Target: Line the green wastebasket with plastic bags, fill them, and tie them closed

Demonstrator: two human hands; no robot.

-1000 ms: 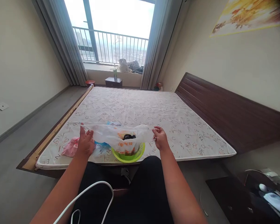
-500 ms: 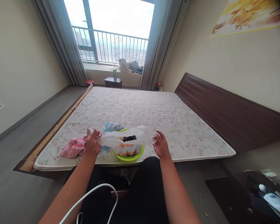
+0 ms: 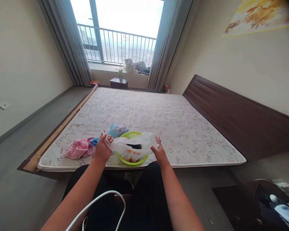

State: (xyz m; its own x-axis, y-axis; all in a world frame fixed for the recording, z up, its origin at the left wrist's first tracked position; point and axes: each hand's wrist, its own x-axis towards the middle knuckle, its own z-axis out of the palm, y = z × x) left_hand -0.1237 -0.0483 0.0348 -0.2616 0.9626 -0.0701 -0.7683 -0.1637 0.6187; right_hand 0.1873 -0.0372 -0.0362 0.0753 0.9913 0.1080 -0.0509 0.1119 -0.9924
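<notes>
At the near edge of the bed (image 3: 139, 109), the left hand (image 3: 102, 150) pinches a white plastic bag (image 3: 132, 144) over the green basket (image 3: 131, 159); the right hand (image 3: 159, 152) seems open beside it. Regripping comes next, likely.

A wide bed (image 3: 159, 112) with a dark wooden frame is carrying a bare white mattress printed with letters. Near its front edge a round lime-green plastic basket (image 3: 132, 159) is sitting, with a crumpled pink cloth (image 3: 77, 149) lying to its left and a blue patterned bag (image 3: 117, 129) lying just behind it.
</notes>
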